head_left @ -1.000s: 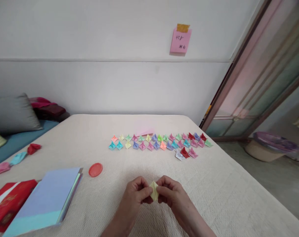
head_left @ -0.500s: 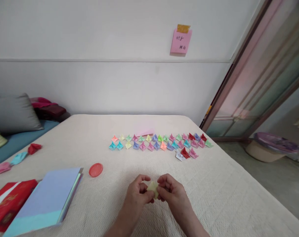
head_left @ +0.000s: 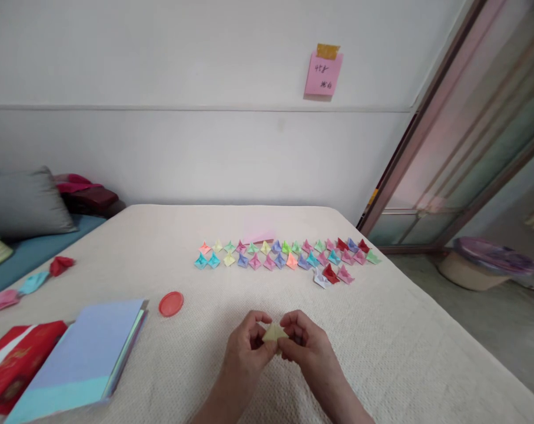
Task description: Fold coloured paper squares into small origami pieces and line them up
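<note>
A small pale yellow folded paper [head_left: 274, 333] is pinched between my two hands, above the front middle of the cloth-covered table. My left hand [head_left: 248, 344] grips its left side with thumb and fingers. On the other side my right hand [head_left: 305, 343] pinches it, the thumb low near the paper's bottom edge. The paper shows a triangular top with a centre crease; its lower part is hidden by my thumbs. Beyond the hands stand rows of small folded paper boats [head_left: 269, 261] in many colours, with a white one [head_left: 322, 278] and a red one [head_left: 331, 274] nearer me.
A red round lid [head_left: 171, 304] lies left of my hands. Farther left are a stack of blue and turquoise paper [head_left: 83, 347] and a red packet [head_left: 19, 365]. Crumpled coloured pieces [head_left: 34, 283] lie at the table's left edge. A pink sheet [head_left: 258, 228] sits behind the boats.
The yellow paper has turned in my fingers and now shows a wider triangular shape. Both hands shifted only slightly; everything else stayed in place.
</note>
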A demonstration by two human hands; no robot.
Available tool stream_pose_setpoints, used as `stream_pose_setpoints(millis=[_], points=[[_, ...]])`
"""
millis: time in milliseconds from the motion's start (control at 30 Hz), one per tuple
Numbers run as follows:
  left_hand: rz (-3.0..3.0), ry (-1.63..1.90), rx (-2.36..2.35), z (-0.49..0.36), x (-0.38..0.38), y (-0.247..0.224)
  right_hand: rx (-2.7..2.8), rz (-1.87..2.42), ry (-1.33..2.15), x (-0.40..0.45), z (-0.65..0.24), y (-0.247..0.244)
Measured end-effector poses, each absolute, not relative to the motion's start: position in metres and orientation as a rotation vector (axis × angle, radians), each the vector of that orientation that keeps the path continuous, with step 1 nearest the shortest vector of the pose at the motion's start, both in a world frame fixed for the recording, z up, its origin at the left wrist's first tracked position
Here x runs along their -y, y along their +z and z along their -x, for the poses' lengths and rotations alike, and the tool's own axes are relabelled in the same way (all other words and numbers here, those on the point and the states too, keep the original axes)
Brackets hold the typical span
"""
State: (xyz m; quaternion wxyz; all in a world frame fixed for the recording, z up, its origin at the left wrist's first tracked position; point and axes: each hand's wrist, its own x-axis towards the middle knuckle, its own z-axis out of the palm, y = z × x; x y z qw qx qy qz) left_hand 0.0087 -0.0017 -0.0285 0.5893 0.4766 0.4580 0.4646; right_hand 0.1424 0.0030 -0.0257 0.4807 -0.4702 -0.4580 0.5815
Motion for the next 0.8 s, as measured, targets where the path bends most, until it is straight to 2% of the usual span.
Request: stream_pose_setpoints(millis=[533, 800], points=[[-1.075, 1.159, -1.018, -0.0051, 0.0022, -0.0286, 1.136, 1.114, 1.371, 0.0021, -0.1385, -0.0217], [-1.008, 1.156, -0.951, -0.0036, 0.0052, -0.0276, 1.073, 1.061, 1.481, 0.003, -0.1361, -0.0239]])
